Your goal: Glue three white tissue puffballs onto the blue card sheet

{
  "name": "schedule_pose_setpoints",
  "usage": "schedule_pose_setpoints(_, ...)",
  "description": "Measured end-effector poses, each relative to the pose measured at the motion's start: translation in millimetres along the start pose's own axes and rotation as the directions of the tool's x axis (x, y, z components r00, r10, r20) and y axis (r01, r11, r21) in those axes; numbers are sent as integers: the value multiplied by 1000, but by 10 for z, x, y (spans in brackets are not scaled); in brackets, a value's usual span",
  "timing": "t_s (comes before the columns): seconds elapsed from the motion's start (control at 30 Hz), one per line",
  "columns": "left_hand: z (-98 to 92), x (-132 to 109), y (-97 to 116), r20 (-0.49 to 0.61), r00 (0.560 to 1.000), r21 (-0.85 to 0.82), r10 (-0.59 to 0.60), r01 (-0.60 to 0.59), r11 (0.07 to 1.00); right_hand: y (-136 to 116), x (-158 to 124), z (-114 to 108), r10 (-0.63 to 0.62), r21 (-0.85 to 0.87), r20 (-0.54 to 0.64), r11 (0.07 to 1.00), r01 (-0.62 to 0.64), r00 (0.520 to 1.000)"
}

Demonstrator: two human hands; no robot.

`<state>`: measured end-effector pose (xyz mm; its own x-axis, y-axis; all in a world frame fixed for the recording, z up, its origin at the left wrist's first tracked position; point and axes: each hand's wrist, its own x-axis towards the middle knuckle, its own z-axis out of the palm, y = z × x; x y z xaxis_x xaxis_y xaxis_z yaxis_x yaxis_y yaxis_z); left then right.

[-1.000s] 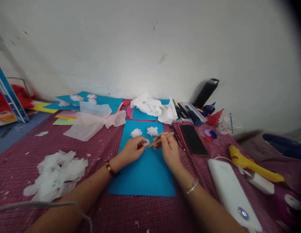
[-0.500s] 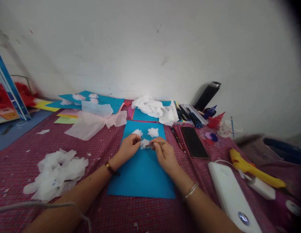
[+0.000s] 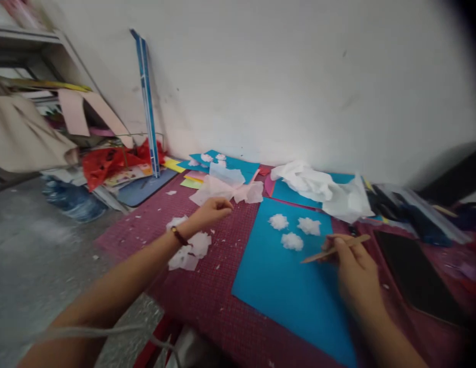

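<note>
A blue paper sheet (image 3: 284,276) lies on the maroon checked cloth (image 3: 207,286). Three small white tissue tufts (image 3: 292,241) sit on its far part. My right hand (image 3: 353,271) rests at the sheet's right side, closed on a thin wooden stick (image 3: 333,249) whose tip points left toward the tufts. My left hand (image 3: 210,210) is stretched out to the left, above the cloth and just short of the pale pink tissue sheet (image 3: 226,190). Its fingers are curled together, and I cannot make out anything in them. A pile of white tissue scraps (image 3: 189,250) lies under my left wrist.
Crumpled white tissue (image 3: 318,185) lies behind the blue sheet. A black phone (image 3: 417,276) is at the right. More coloured papers (image 3: 218,162) lie by the wall. A blue board (image 3: 148,102) leans on the wall, with red plastic (image 3: 107,161) and shelves at the left.
My head has turned left. My left hand let go of the third tuft, now lying on the blue sheet, and reached left toward the pink tissue. My right hand drew back with the stick.
</note>
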<state>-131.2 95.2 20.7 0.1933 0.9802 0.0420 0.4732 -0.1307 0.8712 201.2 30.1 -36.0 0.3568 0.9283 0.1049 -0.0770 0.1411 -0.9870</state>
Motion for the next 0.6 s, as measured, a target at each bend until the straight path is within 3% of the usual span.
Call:
schedule_pose_setpoints(0.1, -680, -167, -190, -116, 991, 97, -64, 76, 992, 28, 6, 15, 78, 46, 18, 996, -79, 997)
schedule_pose_setpoints(0.2, -1032, -325, -416, -146, 982, 175, -119, 144, 974, 59, 2, 16, 103, 35, 18, 994, -104, 995)
schedule_pose_setpoints(0.27, -1067, -403, -528, -109, 983, 202, -148, 168, 965, 87, 7, 3, 111, 28, 15, 993, -111, 994)
schedule_pose_setpoints(0.37, -966, -458, -591, -3, 985, 214, -170, 167, 963, 122, 12, -22, 117, 33, 4, 993, -117, 993)
schedule_pose_setpoints(0.5, -862, -437, -539, 122, 990, 296, -73, 34, 955, 138, 9, -34, 102, 18, 3, 995, -102, 995)
schedule_pose_setpoints(0.6, -842, -398, -426, 110, 994, 323, 5, -40, 946, 141, 20, -26, 111, 5, -14, 994, -111, 994)
